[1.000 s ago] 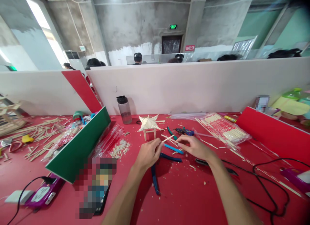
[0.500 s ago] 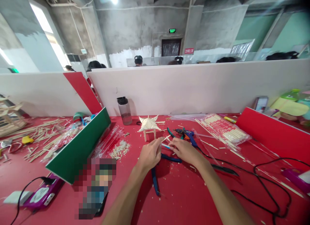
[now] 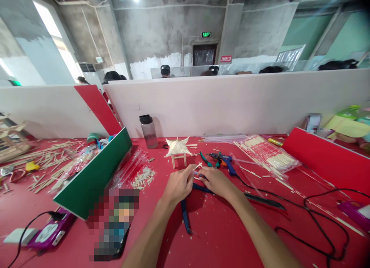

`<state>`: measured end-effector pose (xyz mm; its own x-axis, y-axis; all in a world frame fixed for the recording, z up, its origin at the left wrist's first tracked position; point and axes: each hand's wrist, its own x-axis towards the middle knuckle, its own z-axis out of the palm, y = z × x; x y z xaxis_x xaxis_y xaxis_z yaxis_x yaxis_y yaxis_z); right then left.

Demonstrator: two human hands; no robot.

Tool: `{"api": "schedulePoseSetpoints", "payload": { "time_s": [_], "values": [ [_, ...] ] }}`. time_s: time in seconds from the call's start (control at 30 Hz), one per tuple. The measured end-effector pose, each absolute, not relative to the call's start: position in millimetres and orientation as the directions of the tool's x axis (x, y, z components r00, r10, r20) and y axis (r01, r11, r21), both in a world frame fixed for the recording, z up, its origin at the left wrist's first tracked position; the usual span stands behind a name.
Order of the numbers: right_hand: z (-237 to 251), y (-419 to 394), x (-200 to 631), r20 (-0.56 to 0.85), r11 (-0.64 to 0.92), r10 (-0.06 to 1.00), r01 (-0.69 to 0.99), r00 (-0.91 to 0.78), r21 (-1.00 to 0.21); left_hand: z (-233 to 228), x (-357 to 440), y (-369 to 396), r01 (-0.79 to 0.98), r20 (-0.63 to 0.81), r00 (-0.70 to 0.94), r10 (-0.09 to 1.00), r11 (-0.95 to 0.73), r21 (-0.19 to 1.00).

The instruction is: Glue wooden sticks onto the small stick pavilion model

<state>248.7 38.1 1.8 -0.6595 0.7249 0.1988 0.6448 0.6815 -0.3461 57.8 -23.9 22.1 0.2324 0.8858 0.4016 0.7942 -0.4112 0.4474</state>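
My left hand (image 3: 179,184) is closed, pinching a short pale wooden stick (image 3: 199,165) that points up to the right. Close beside it, my right hand (image 3: 216,180) has its fingers curled on a slim blue-and-white pen-like thing (image 3: 197,173), mostly covered by the fingers. Both hands meet just in front of a small wooden pavilion model (image 3: 177,148) with a pointed, ribbed roof on stick legs. Under the hands lie pliers with dark blue handles (image 3: 185,218), their head hidden.
Behind the right hand are green-handled pliers (image 3: 204,158) and a blue glue gun (image 3: 229,166) with a black cord. A dark tool (image 3: 267,201) lies right of my forearm. Bagged sticks (image 3: 270,154), a bottle (image 3: 148,133), wood scraps (image 3: 143,178), a phone (image 3: 117,225) and a green board (image 3: 95,175) surround them.
My right hand has shifted slightly left, closer to my left hand, and its fingers have curled in further. Less of the blue-and-white thing shows.
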Motion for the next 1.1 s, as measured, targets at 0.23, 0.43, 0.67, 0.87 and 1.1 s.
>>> {"api": "schedulePoseSetpoints", "payload": {
  "time_s": [0.23,0.43,0.67,0.87,1.1],
  "values": [
    [2,39,249,0.212,0.685,0.725,0.65,-0.656,-0.329,22,58,-24,0.832,0.387,0.23,0.893,-0.387,0.399],
    [9,35,245,0.278,0.672,0.724,0.556,-0.631,-0.488,24,59,-26,0.813,0.395,0.189,0.899,-0.369,0.45],
    [19,22,237,0.287,0.506,0.681,0.149,-0.674,-0.85,26,62,-26,0.623,0.492,0.12,0.862,-0.451,0.639],
    [18,16,226,0.289,0.396,0.673,0.002,-0.681,-0.918,28,61,-28,0.508,0.534,0.055,0.844,-0.484,0.713],
    [11,10,213,0.318,0.487,0.598,0.018,-0.736,-0.873,25,62,-31,0.448,0.613,-0.109,0.782,-0.512,0.733]
  ]
}}
